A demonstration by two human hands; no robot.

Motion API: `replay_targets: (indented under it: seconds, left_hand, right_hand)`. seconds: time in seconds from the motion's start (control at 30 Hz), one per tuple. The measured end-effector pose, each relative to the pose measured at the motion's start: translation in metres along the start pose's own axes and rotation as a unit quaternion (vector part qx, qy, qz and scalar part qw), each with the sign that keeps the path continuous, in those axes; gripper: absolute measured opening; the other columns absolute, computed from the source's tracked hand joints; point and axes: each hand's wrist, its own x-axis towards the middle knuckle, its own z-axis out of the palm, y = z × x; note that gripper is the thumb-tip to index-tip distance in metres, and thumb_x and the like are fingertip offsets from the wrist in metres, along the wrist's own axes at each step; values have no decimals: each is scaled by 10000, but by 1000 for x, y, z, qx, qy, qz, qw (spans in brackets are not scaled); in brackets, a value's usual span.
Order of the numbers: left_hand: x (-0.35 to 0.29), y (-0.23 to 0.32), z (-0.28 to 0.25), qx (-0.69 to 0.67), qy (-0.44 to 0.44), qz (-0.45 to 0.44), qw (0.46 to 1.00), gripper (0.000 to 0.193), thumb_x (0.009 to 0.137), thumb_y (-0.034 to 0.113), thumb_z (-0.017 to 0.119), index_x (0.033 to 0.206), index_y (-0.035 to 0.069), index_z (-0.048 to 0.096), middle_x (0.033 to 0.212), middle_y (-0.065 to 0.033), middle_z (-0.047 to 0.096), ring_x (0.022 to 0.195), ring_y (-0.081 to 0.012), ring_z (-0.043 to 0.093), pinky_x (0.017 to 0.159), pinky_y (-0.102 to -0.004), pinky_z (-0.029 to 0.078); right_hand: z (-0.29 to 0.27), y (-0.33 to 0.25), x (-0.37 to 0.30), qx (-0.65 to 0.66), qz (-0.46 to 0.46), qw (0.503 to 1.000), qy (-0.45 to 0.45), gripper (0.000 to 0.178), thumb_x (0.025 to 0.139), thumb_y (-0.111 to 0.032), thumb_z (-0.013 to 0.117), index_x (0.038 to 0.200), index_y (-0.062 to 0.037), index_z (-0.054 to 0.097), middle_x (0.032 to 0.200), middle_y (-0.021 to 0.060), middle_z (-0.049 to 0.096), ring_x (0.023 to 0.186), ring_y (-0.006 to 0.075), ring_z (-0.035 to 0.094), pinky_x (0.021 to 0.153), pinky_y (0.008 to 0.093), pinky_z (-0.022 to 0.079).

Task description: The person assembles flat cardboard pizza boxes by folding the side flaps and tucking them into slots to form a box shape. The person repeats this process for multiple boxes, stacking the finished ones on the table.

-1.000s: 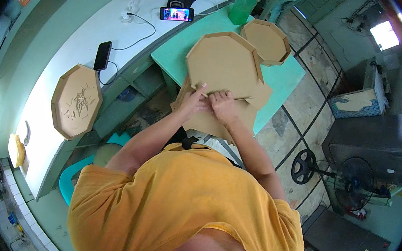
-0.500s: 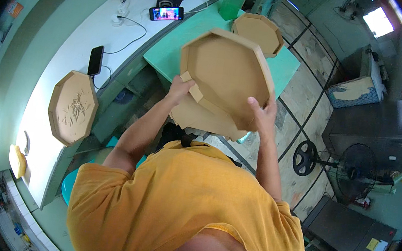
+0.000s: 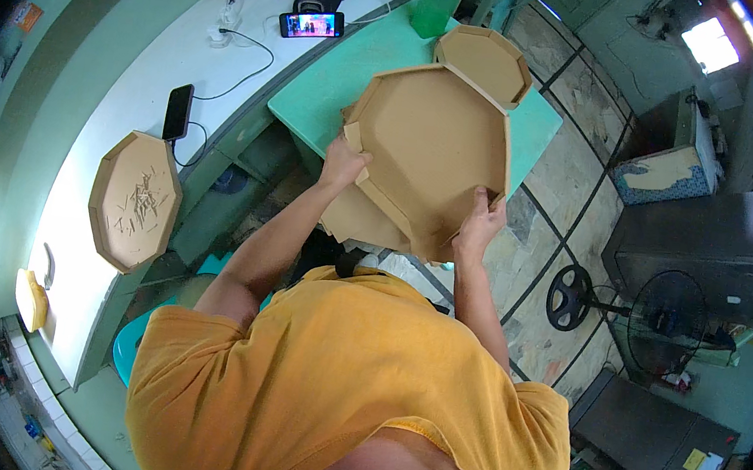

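An octagonal cardboard box [image 3: 433, 144] is tilted over the near part of the green table [image 3: 339, 73], its walls standing along most of its edges. My left hand [image 3: 345, 165] is closed on its left wall, the thumb over the rim. At the lower right corner my right hand [image 3: 478, 224] pinches the wall between thumb and fingers. Below the box, a flat cardboard flap [image 3: 364, 220] hangs toward my body. Behind the box lies a smaller octagonal cardboard tray [image 3: 484, 62].
A green bottle [image 3: 435, 2] stands at the table's far edge. On the white counter are a lit phone [image 3: 312, 25], a dark phone [image 3: 179, 112] on a cable, and an octagonal tray [image 3: 111, 205] holding small brown strips. A fan [image 3: 668, 322] stands at the right.
The box has turned and its left side has shifted right. My right hand has moved left and down, its thumb now pressed on the corner wall. My left hand's grip has closed further over the rim.
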Motion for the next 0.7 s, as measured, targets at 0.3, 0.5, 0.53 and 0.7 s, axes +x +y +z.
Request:
replay_targets:
  seconds: [0.3,0.5,0.53,0.7]
  left_hand:
    - [-14,-32,-38,-390,-64,-194,898,269,953,117,566,1184,-11,616,1073,-98,643,843,-188,659,742,-321,546]
    - [-31,-68,-130,-306,133,-205,920,283,911,-55,472,1146,-52,631,938,-122,629,817,-223,675,730,-307,577]
    - [-38,-72,-152,-282,168,-207,922,282,931,-30,461,1161,-46,624,982,-137,633,813,-229,675,731,-304,577]
    - [-60,-68,-183,-264,106,-245,927,353,984,72,439,1321,-11,503,1125,-193,631,973,-265,655,858,-364,547]
  right_hand:
    - [7,57,21,100,270,957,30,221,864,-41,519,1078,3,555,999,94,615,880,237,607,820,382,490]
    - [16,85,8,129,346,928,55,170,869,-63,494,995,28,563,888,96,604,794,244,614,701,392,525]
    - [13,90,7,142,340,928,60,158,869,-65,494,980,22,564,868,90,598,774,239,610,689,389,525]
    - [-1,124,14,165,375,912,23,132,878,-82,495,971,-7,553,866,87,578,770,228,590,699,377,513]
